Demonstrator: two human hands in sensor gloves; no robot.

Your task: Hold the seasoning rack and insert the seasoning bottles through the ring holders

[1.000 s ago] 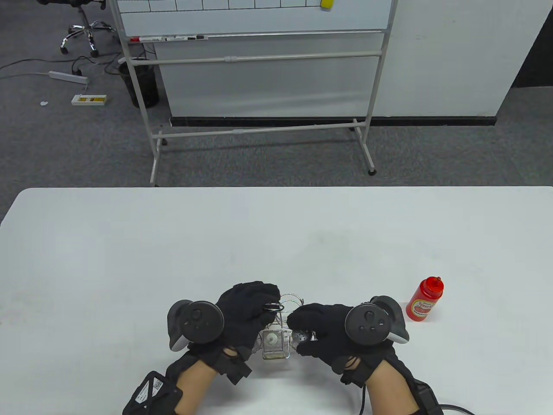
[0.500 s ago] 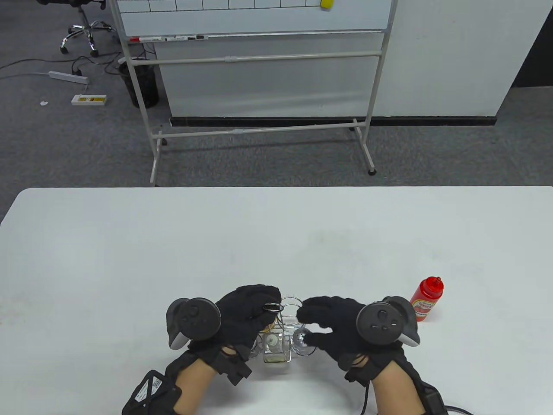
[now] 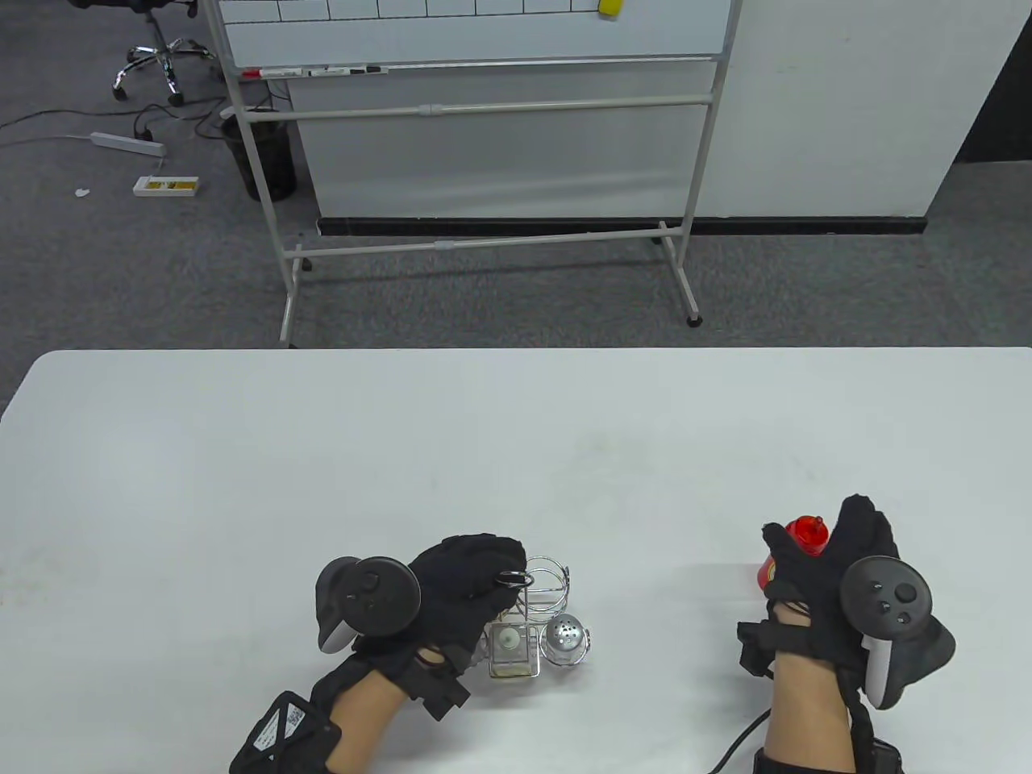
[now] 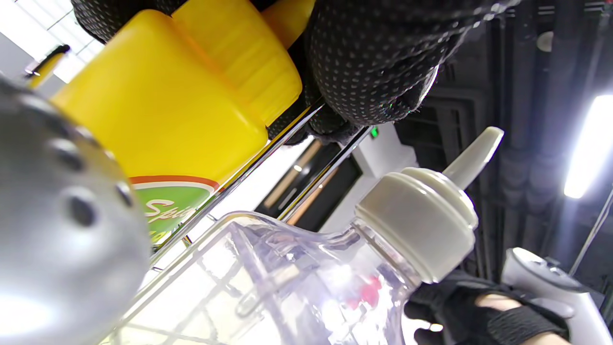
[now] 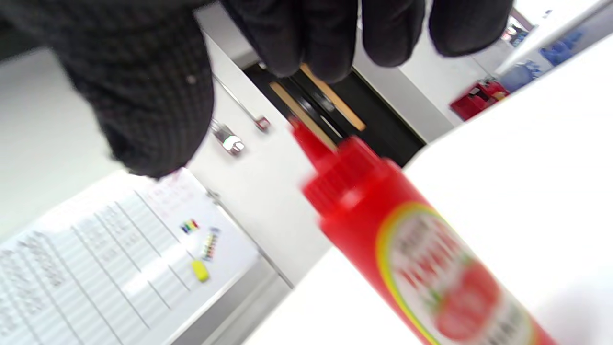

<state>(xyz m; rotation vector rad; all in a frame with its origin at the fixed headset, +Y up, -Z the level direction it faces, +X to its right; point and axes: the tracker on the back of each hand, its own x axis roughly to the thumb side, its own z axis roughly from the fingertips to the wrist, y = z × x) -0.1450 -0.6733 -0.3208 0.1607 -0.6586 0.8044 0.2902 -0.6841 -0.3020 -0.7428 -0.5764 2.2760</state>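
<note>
A wire seasoning rack (image 3: 550, 577) stands near the table's front edge. My left hand (image 3: 476, 568) pinches its top ring handle (image 3: 513, 577). The rack holds a clear bottle with a grey spout cap (image 3: 509, 641), a silver shaker (image 3: 566, 634) and a yellow bottle (image 4: 158, 120), which shows only in the left wrist view. One far ring stands empty. A red sauce bottle (image 3: 806, 536) stands upright at the right. My right hand (image 3: 830, 556) is open around it; in the right wrist view the fingers (image 5: 325, 33) hang above the red bottle (image 5: 407, 239), apart from it.
The white table (image 3: 516, 451) stretches far behind the rack and the bottle. A whiteboard stand (image 3: 484, 242) is on the floor beyond the table's far edge.
My right hand has let go of the silver shaker, left it in the rack, and moved right to the red bottle. My left hand and the rack have stayed put.
</note>
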